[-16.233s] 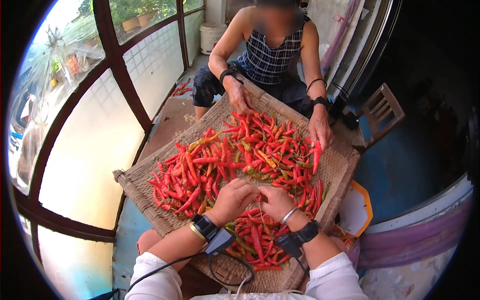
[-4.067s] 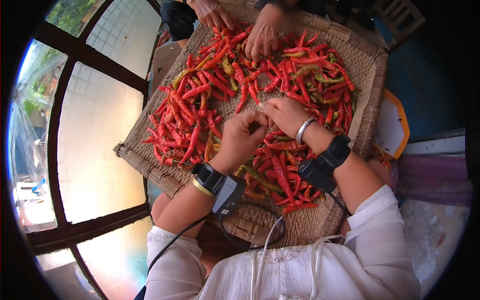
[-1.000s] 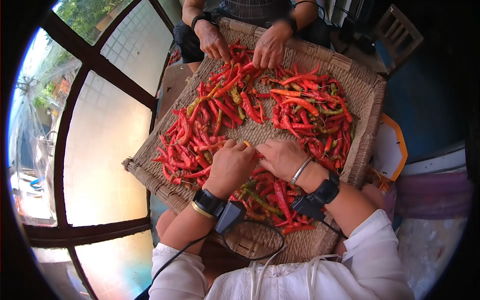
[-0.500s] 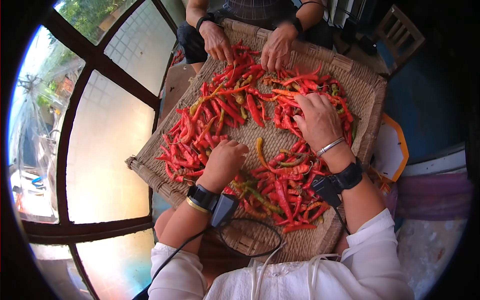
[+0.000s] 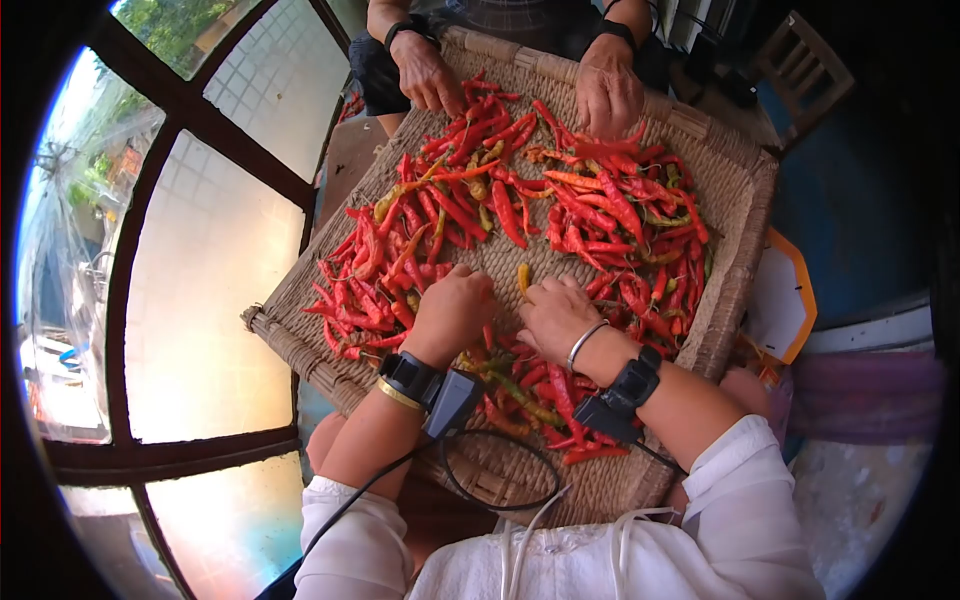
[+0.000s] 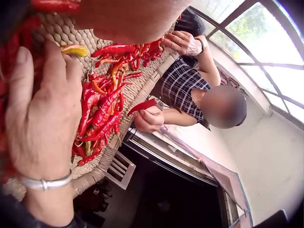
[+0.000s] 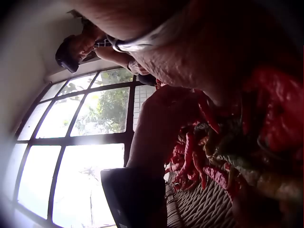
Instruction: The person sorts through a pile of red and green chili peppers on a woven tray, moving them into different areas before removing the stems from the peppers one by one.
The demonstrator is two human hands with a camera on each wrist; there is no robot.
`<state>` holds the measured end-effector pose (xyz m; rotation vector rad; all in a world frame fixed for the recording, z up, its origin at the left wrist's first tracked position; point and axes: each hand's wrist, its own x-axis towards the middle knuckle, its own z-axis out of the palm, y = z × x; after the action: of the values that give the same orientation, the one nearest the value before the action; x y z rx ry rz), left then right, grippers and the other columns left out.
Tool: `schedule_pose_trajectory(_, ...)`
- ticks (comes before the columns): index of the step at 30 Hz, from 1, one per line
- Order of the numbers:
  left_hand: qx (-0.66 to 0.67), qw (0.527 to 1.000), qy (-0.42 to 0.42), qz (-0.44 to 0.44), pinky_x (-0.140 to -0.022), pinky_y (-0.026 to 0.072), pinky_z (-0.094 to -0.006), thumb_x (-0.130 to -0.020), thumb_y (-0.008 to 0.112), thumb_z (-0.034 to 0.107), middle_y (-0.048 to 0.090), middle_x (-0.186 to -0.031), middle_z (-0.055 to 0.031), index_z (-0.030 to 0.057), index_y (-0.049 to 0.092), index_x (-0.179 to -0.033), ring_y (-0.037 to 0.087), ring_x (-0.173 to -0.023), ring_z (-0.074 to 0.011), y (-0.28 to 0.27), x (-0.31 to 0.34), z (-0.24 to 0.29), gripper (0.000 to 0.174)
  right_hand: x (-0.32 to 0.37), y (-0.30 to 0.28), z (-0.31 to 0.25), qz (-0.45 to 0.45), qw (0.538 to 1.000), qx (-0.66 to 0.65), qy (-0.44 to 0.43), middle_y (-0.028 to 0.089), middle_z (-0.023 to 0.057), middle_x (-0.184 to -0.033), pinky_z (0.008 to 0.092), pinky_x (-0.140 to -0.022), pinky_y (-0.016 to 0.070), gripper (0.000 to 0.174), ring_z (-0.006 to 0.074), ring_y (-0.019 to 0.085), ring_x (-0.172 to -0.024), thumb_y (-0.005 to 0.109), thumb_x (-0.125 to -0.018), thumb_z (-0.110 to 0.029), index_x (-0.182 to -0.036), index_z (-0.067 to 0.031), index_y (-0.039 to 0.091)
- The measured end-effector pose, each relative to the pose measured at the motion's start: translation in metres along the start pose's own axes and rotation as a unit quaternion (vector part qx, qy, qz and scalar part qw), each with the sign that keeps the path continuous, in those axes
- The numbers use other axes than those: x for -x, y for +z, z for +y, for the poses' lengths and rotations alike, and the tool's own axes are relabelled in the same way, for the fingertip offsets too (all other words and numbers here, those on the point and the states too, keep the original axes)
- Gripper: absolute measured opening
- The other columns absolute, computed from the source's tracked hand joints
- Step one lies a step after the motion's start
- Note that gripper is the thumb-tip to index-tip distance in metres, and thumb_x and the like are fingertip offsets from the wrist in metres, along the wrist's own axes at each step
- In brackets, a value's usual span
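Several heaps of mostly red chili peppers [image 5: 375, 260] lie on a woven tray [image 5: 305, 335]. My left hand [image 5: 455, 315] is curled above the near heap, and a red chili pepper [image 7: 207, 112] hangs from its fingers in the right wrist view. Close beside it, my right hand [image 5: 562, 320] reaches down over the near chili peppers [image 5: 565, 400], fingers fairly straight in the left wrist view. Just beyond its fingers lies a yellow chili pepper [image 5: 524, 277]. The right hand's fingertips are partly hidden among the peppers.
Across the tray sits another person; one hand [image 5: 430, 80] is at the far heap, the other holds a red chili pepper [image 6: 142, 107]. An orange-rimmed white container [image 5: 785, 295] stands right of the tray. A black cable [image 5: 500, 500] loops over its near edge.
My right hand was stretched over the right heap half a second ago and has come back beside the left hand. The other person's hand on the right has moved outward.
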<state>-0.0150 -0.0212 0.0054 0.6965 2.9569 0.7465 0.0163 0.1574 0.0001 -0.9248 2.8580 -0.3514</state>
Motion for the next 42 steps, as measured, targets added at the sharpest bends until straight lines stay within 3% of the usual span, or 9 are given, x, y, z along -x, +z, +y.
schedule_pose_trajectory(9,-0.055,0.991,-0.113,-0.039,-0.062,0.0479,-0.0448,-0.073,0.063,0.023,0.062,-0.077,-0.0176,0.0031,0.053,-0.097,0.061,-0.072,-0.0359,0.007,0.001,0.005,0.033,-0.008,0.019,0.015,0.182,0.98,-0.063,0.041,0.055,0.0056,-0.074,0.0381,-0.075,0.0397,0.005,0.0238,0.055,-0.078,0.064,-0.069,-0.014,-0.072,-0.0113,0.06)
schedule_pose_trajectory(15,0.22,0.962,-0.164,-0.014,-0.061,0.0501,-0.0343,-0.074,0.066,0.013,0.064,-0.082,-0.0154,0.0002,0.052,-0.11,0.064,-0.069,-0.024,-0.003,-0.003,0.008,0.04,-0.009,-0.052,0.026,0.304,0.915,-0.251,0.086,0.058,0.0072,-0.073,0.0369,-0.073,0.044,0.01,0.0252,0.058,-0.075,0.06,-0.068,-0.001,-0.077,-0.0063,0.061)
schedule_pose_trajectory(20,0.407,0.893,-0.179,-0.067,-0.058,0.0462,-0.0225,-0.084,0.059,0.004,0.06,-0.083,-0.0039,-0.001,0.05,-0.114,0.056,-0.069,-0.0079,-0.007,-0.004,0.012,0.032,-0.002,-0.08,0.048,0.478,0.874,0.049,0.075,0.06,0.0083,-0.075,0.031,-0.06,0.0474,0.011,0.0225,0.059,-0.067,0.061,-0.071,-0.002,-0.082,-0.0041,0.063)
schedule_pose_trajectory(23,0.486,0.852,-0.183,-0.071,-0.06,0.0463,-0.0216,-0.086,0.057,0.003,0.06,-0.084,-0.0025,0.0003,0.052,-0.111,0.055,-0.07,-0.0067,-0.014,-0.005,0.023,0.026,0.003,-0.064,0.038,0.288,0.923,-0.234,0.104,0.062,0.0088,-0.077,0.0369,-0.068,0.0473,0.014,0.0263,0.06,-0.075,0.062,-0.076,-0.014,-0.088,-0.0075,0.063)
schedule_pose_trajectory(27,0.555,0.809,-0.128,-0.142,-0.061,0.0461,-0.0206,-0.086,0.057,0.002,0.059,-0.083,-0.0008,0.001,0.054,-0.105,0.055,-0.071,-0.0058,-0.017,-0.002,0.026,0.019,0.002,-0.047,0.012,0.112,0.866,-0.467,0.138,0.063,0.0123,-0.069,0.0338,-0.062,0.0487,0.024,0.0216,0.063,-0.066,0.065,-0.077,-0.024,-0.092,-0.0047,0.062)
schedule_pose_trajectory(31,0.506,0.85,-0.091,-0.12,-0.062,0.0469,-0.0215,-0.085,0.058,0.002,0.059,-0.081,-0.0004,0.0001,0.056,-0.099,0.055,-0.072,-0.0056,-0.019,0.003,0.032,0.014,-0.001,-0.042,0.009,0.134,0.873,-0.446,0.148,0.063,0.012,-0.069,0.0327,-0.062,0.0487,0.022,0.0195,0.063,-0.065,0.065,-0.076,-0.022,-0.09,-0.0046,0.063)
schedule_pose_trajectory(33,0.508,0.852,-0.074,-0.108,-0.061,0.0472,-0.0223,-0.084,0.06,0.003,0.06,-0.08,-0.0009,0.0,0.057,-0.098,0.055,-0.072,-0.0056,-0.023,0.004,0.032,0.014,-0.001,-0.048,0.015,0.107,0.872,-0.451,0.159,0.061,0.0022,-0.067,0.0224,-0.055,0.0455,0.012,0.0053,0.056,-0.06,0.063,-0.079,-0.01,-0.087,-0.0014,0.061)
schedule_pose_trajectory(36,0.122,0.99,-0.025,-0.073,-0.065,0.0479,-0.0292,-0.077,0.066,0.014,0.061,-0.081,-0.0094,0.0035,0.059,-0.094,0.061,-0.072,-0.0174,-0.042,0.005,0.026,0.021,0.008,-0.07,0.025,0.13,0.891,-0.411,0.142,0.064,0.0103,-0.069,0.031,-0.061,0.0482,0.017,0.019,0.062,-0.064,0.065,-0.074,-0.019,-0.082,-0.0042,0.063)
schedule_pose_trajectory(42,-0.178,0.981,-0.021,-0.067,-0.065,0.0485,-0.0401,-0.074,0.06,0.016,0.058,-0.084,-0.0113,0.0054,0.058,-0.086,0.06,-0.079,-0.0298,-0.036,0.02,-0.001,0.016,0.03,-0.105,0.052,0.216,0.849,-0.431,0.218,0.06,0.0031,-0.066,0.0248,-0.051,0.0483,0.01,0.0102,0.059,-0.062,0.064,-0.079,-0.013,-0.084,-0.0043,0.063)
